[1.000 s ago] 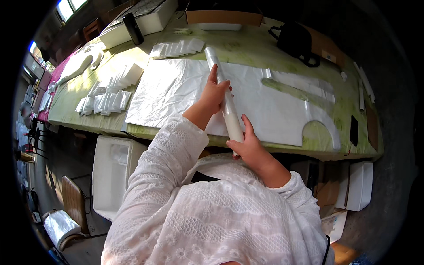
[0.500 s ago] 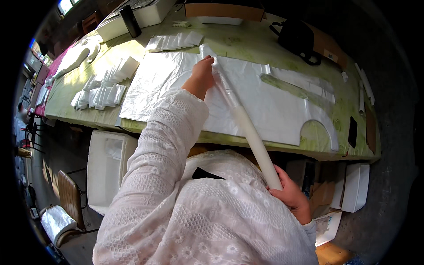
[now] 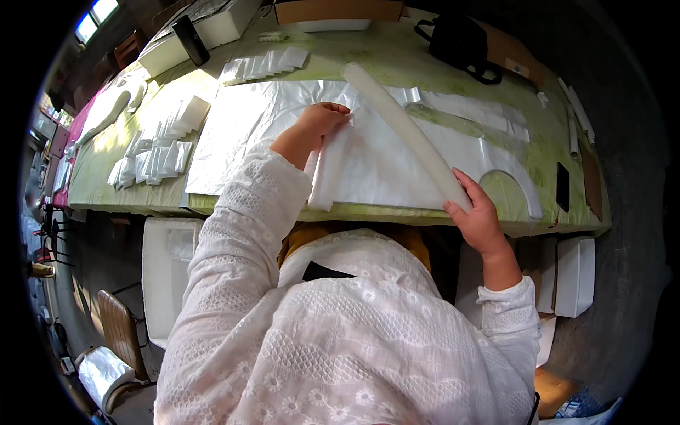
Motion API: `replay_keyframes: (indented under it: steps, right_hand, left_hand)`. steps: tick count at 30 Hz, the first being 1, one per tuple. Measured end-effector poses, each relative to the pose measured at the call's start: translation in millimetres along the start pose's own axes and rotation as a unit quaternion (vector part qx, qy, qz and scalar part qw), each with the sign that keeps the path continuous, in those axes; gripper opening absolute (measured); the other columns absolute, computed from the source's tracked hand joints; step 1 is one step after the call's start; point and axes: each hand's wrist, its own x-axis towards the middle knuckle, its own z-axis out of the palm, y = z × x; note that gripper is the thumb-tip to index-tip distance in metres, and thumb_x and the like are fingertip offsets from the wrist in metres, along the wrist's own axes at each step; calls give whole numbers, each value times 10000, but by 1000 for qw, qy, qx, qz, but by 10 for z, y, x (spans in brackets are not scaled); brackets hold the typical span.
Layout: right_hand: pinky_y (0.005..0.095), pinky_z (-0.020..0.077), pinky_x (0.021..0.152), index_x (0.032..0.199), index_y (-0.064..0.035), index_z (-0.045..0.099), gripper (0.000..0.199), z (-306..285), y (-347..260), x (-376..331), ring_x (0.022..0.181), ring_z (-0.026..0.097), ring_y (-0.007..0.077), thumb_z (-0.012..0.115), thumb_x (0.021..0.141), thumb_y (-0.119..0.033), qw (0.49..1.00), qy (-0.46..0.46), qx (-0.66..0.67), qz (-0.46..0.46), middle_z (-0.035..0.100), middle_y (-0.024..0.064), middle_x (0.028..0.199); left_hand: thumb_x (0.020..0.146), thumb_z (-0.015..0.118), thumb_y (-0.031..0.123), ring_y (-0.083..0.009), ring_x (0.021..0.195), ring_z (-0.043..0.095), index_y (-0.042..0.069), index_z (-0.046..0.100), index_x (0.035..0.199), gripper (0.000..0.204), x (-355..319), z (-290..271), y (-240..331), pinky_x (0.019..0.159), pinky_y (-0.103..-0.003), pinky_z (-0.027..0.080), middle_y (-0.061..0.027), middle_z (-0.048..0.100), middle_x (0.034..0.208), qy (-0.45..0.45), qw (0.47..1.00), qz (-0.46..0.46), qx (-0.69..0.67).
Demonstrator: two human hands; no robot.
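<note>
A long white roll (image 3: 404,131) lies slantwise over a large white plastic sheet (image 3: 255,127) on a green-topped table (image 3: 361,53). My right hand (image 3: 476,212) grips the roll's near end at the table's front edge. My left hand (image 3: 315,127) rests on the sheet to the left of the roll and pinches a white strip (image 3: 327,173) that runs from the roll down toward the front edge. The roll's far end points toward the back of the table.
Stacks of small white folded pieces (image 3: 152,159) lie at the table's left, more (image 3: 262,65) at the back. A black bag (image 3: 460,39), a cardboard box (image 3: 333,10) and a dark bottle (image 3: 191,39) stand at the back. White foam boxes (image 3: 166,265) sit below the table.
The roll swung from pointing down past the table edge to lying across the sheet. My right hand rose with it to the front edge. A strip now hangs under my left hand.
</note>
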Motion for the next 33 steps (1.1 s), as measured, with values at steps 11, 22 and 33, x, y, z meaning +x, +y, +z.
replay_keyframes:
  steps: [11, 22, 33]
  right_hand:
    - [441, 547, 906, 1443, -219, 551, 628, 128, 347, 490, 1027, 653, 338, 737, 846, -264, 968, -14, -248, -36, 668, 104, 1114]
    - [552, 176, 1262, 1518, -177, 473, 717, 942, -395, 588, 1536, 269, 315, 723, 890, -418, 929, -127, -182, -297, 378, 54, 1622]
    - [573, 207, 1233, 1412, -140, 585, 463, 1187, -133, 966, 1505, 331, 356, 595, 955, -218, 943, -173, -191, -210, 464, 80, 1578]
  left_hand:
    - [941, 704, 68, -133, 896, 704, 45, 688, 1188, 249, -1730, -377, -392, 775, -278, 613, -28, 696, 1042, -176, 954, -111, 217]
    - [992, 684, 74, -118, 1021, 689, 46, 677, 1247, 256, -2033, -20, -1021, 839, -250, 576, -55, 716, 1138, -181, 975, -123, 23]
    - [1014, 618, 0, -111, 1172, 631, 45, 507, 1493, 494, -2130, -103, -1152, 1014, -231, 501, -77, 680, 1300, -288, 951, -96, -51]
